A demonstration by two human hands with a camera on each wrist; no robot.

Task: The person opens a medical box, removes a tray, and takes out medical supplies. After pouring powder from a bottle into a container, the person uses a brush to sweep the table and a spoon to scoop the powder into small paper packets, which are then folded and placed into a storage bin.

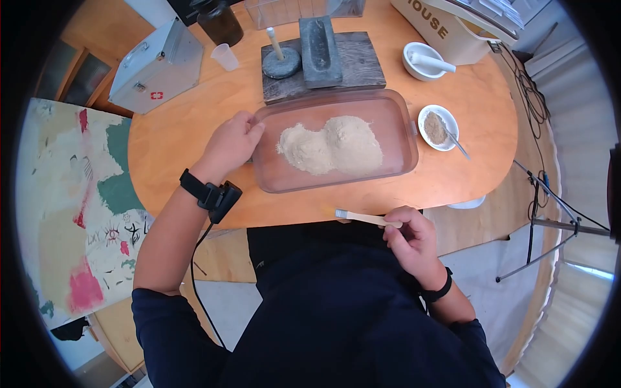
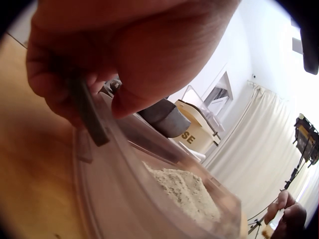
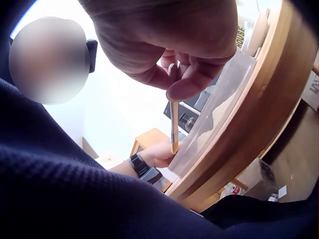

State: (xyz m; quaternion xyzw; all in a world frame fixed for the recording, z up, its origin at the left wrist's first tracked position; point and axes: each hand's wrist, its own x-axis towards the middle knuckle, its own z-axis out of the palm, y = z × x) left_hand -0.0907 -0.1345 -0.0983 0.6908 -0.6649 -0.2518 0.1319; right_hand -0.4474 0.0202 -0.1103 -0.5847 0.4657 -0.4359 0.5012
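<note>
A shallow, see-through plastic box (image 1: pixel 272 178) holds two joined heaps of pale powder (image 1: pixel 352 145). My left hand (image 1: pixel 231 143) grips its left end wall, thumb over the rim and fingers outside. In the left wrist view a grey strip (image 2: pixel 88 112) like a latch sticks out below those fingers. My right hand (image 1: pixel 414 242) pinches a small flat brush (image 1: pixel 362 218) by its pale wooden handle, near the table's front edge. The yellowish bristles (image 3: pixel 175 148) point downward in the right wrist view, away from the powder.
Behind the box, a dark board (image 1: pixel 362 58) bears a stone trough (image 1: pixel 320 55) and a round stone with a peg (image 1: pixel 281 63). To the right stand a white mortar and pestle (image 1: pixel 424 61) and a bowl of powder (image 1: pixel 436 129) with a spoon. A metal case (image 1: pixel 157 68) sits left.
</note>
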